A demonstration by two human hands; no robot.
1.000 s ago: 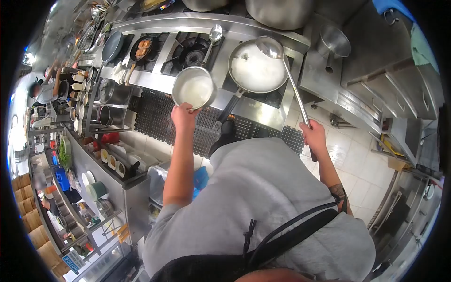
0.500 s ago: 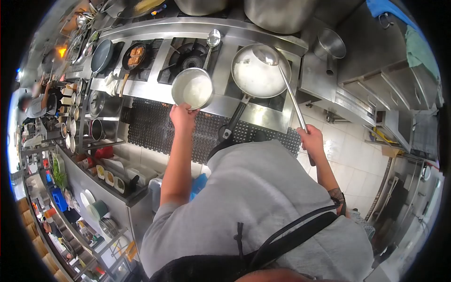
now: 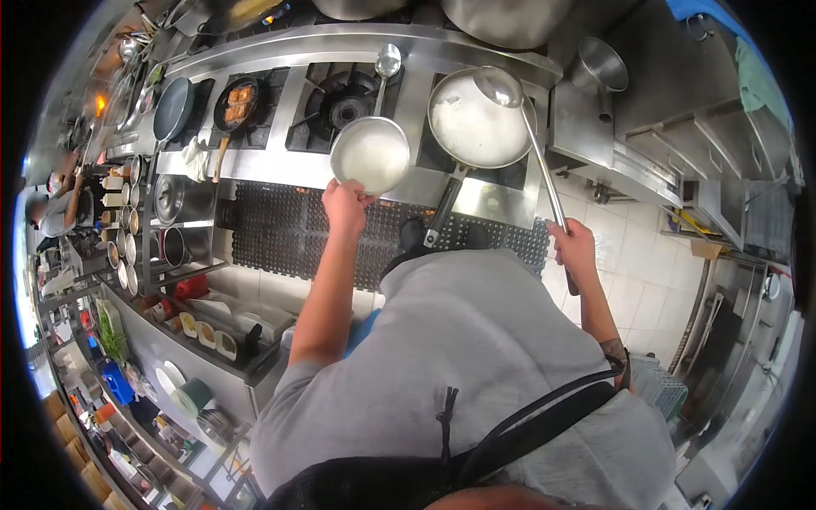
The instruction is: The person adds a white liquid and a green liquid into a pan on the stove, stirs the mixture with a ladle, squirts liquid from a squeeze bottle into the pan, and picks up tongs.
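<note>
Reaching forward from the chest [image 3: 476, 340] with bare forearms [image 3: 334, 276]; gripping at eleven o'clock with the left hand [image 3: 346, 206], and at one o'clock with the right hand [image 3: 576, 246].

Commercial kitchen | pale tiled floor [image 3: 637, 285], light glinting off it | black perforated mat [image 3: 289, 229] across the middle | steel drawer cabinet [image 3: 680, 161] at right | metal rack [image 3: 187, 276] and steel worktop [image 3: 144, 336] at left

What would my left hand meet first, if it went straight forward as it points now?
The round metal container, which the left hand holds at its near side. Beyond it, the burner seems next in line, though height is unclear from this view.
</note>
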